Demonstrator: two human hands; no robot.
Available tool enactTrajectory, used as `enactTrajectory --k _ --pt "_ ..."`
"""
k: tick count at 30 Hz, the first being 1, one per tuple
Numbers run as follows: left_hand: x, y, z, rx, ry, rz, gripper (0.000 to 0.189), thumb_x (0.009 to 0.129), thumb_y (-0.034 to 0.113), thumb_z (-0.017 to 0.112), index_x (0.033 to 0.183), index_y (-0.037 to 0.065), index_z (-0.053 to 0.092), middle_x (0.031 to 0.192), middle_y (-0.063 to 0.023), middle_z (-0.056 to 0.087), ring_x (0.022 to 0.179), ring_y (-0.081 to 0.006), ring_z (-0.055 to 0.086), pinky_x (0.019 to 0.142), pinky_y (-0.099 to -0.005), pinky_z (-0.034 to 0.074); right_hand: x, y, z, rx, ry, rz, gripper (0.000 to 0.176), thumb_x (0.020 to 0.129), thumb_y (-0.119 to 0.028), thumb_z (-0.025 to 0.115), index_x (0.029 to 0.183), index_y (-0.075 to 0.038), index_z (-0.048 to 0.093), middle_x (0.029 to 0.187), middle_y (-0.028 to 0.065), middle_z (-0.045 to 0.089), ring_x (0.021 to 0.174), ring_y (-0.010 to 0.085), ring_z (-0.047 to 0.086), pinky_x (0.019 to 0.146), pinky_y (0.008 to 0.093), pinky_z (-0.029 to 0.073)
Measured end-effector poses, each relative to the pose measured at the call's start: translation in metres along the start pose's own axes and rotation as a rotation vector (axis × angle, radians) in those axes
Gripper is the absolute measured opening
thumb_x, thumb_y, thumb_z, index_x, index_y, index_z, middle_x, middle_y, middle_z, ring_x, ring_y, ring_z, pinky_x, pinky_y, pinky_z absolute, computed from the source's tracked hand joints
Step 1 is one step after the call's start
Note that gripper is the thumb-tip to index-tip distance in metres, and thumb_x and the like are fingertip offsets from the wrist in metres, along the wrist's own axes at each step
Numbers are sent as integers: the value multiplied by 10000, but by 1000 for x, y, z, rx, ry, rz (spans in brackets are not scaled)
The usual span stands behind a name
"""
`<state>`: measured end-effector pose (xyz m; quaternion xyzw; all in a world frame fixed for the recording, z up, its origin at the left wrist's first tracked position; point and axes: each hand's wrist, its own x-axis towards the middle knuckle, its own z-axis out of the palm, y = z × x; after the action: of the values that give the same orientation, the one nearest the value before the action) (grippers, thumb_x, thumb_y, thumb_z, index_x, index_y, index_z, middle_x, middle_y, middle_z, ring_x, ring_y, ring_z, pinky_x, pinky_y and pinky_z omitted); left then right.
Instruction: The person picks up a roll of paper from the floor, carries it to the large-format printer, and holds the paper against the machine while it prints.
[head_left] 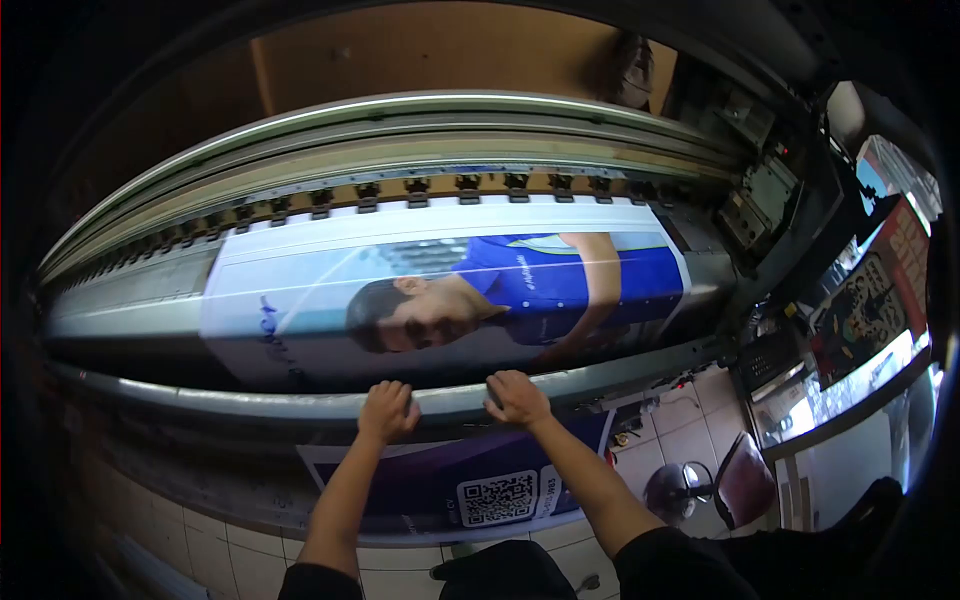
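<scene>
My left hand (386,411) is closed over the front metal rail (455,396) of a wide-format printer. A short way to the right, my right hand (519,399) grips the same rail, its fingers curled over the top. Behind the rail, a printed banner (300,290) lies across the curved printer bed, showing a person in a blue shirt turned sideways. More of the printed sheet (430,490) hangs below the rail, dark purple with a QR code. Both palms and the undersides of the fingers are hidden.
A row of dark clamps (417,187) runs across the bed behind the banner, below a long metal beam (400,110). At the right stand a chair (747,480) and a desk with a keyboard (770,357). White floor tiles (690,410) show below.
</scene>
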<state>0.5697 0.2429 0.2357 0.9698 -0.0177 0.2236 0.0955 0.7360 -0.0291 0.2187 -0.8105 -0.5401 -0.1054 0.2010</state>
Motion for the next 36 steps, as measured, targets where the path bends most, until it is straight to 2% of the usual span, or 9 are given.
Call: enactTrajectory --k 2,5,6,8,11,17,20,31,36 --pt "4 0 -6 -8 -72 7 397 844 422 681 943 42 629 900 -142 577 860 -324 557 769 -434 440 1 -3 -6 29 58 -19 500 870 -350 685 1182 36 622 1126 196 634 1091 361 614 990 450 489" --pt "5 -3 -9 -29 -207 -42 725 734 660 738 1071 25 648 926 -137 607 867 -322 606 794 -417 466 -2 -2 0 12 36 5 498 892 -362 657 1175 47 630 1091 187 637 1080 344 610 978 439 490" --pt "7 -3 -14 -45 -219 -30 725 734 660 738 1071 25 648 926 -137 607 867 -322 606 794 -417 466 -1 -4 1 7 28 26 498 892 -362 657 1175 47 630 1091 187 637 1080 344 610 978 439 490" --pt "13 -1 -19 -19 -342 -25 895 640 745 758 1164 30 643 966 -131 641 883 -308 634 811 -413 479 -1 -4 -2 20 29 26 490 899 -366 649 1162 47 627 1047 187 640 1049 340 612 970 431 490" --pt "19 1 -21 21 -473 -49 951 611 760 762 1228 48 632 1006 -127 666 893 -297 644 816 -420 486 -2 -5 -2 -11 21 40 486 907 -375 637 1154 43 623 1036 176 639 1019 331 611 959 423 490" --pt "30 5 -23 42 -615 -172 992 587 764 776 1227 22 627 1058 -166 675 969 -338 654 902 -450 495 3 -4 -5 -1 52 40 432 902 -380 621 1078 14 621 980 160 618 959 321 599 903 422 492" --pt "25 6 -21 -4 -554 -194 893 565 742 799 1083 31 645 994 -162 677 938 -353 651 887 -451 497 -1 -8 -3 11 46 66 413 895 -375 621 1057 5 620 964 155 614 949 320 597 894 421 493" --pt "7 -2 -10 -12 -310 -67 885 632 761 759 1138 42 662 1001 -108 654 959 -281 620 892 -395 465 2 -8 -5 -38 -7 79 433 854 -371 651 1092 -10 634 971 161 619 945 342 599 900 446 483" --pt "5 -3 -8 21 -293 -46 898 635 765 756 1144 32 654 1026 -119 648 968 -284 616 902 -393 463 5 -7 -6 -65 9 80 432 866 -379 632 1083 -6 635 955 163 618 936 340 597 902 442 485"
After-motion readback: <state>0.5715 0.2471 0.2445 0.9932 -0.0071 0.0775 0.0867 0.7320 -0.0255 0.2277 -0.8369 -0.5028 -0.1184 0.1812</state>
